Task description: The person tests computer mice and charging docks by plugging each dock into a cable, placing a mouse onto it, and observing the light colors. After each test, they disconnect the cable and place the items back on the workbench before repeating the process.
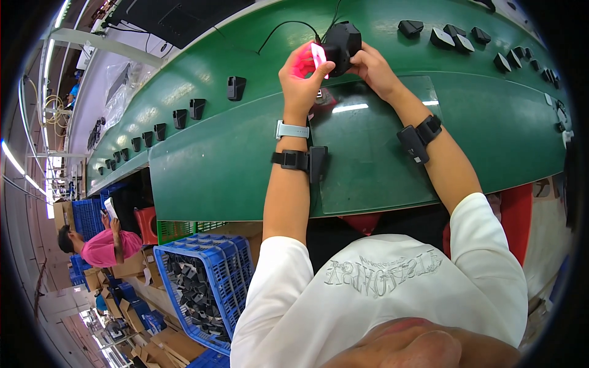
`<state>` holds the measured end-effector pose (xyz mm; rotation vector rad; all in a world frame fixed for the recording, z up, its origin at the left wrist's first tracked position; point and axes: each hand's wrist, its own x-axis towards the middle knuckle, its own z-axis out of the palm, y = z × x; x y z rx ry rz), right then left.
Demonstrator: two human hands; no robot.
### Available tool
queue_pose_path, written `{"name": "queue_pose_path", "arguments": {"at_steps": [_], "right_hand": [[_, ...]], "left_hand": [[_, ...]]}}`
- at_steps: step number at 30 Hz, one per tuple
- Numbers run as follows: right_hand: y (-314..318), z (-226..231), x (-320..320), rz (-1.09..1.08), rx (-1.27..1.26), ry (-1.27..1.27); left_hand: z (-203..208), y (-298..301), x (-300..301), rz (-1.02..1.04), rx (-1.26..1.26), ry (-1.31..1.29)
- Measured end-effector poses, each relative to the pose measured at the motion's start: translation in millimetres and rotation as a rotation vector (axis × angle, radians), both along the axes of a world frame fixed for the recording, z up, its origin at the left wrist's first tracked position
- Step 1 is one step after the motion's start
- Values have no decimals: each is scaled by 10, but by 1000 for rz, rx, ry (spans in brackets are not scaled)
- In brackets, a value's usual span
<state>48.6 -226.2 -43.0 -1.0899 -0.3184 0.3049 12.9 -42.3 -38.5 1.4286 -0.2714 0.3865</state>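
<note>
White fabric shirt, foreground. Over green table, left hand pinches flat pink-lit piece beside black faceted plastic device; right hand grips its side. Apparent light check; steady alignment needed next.

We observe the left hand gripping a small white piece, lit pink, just beside a black device, with the right hand touching that device's right side. We note a row of black parts leftward along the green bench, white-faced parts to the right, and a blue crate of dark pieces below.
</note>
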Motion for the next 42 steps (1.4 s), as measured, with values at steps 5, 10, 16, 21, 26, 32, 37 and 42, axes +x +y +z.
{"name": "queue_pose_path", "arguments": {"at_steps": [5,10,16,21,26,32,37,42], "right_hand": [[10,51,-41,-13,7,46],[15,10,-24,-21,3,55],[23,-46,10,-112,-71,-111],[13,9,-72,-327,-347,-564],[5,107,-144,-372,-442,-694],[28,158,-190,-445,-500,-832],[58,159,-218,-442,-510,-830],[55,172,-232,-451,-519,-835]], "left_hand": [[-5,-23,3,0,6,-38],[-44,10,21,-2,41,-38],[-66,41,42,-36,20,-23],[-41,70,3,-192,-127,85],[-54,120,18,-119,50,154],[-112,118,42,-126,19,173],[-119,123,34,-161,24,204],[-90,118,12,-122,63,227]]}}
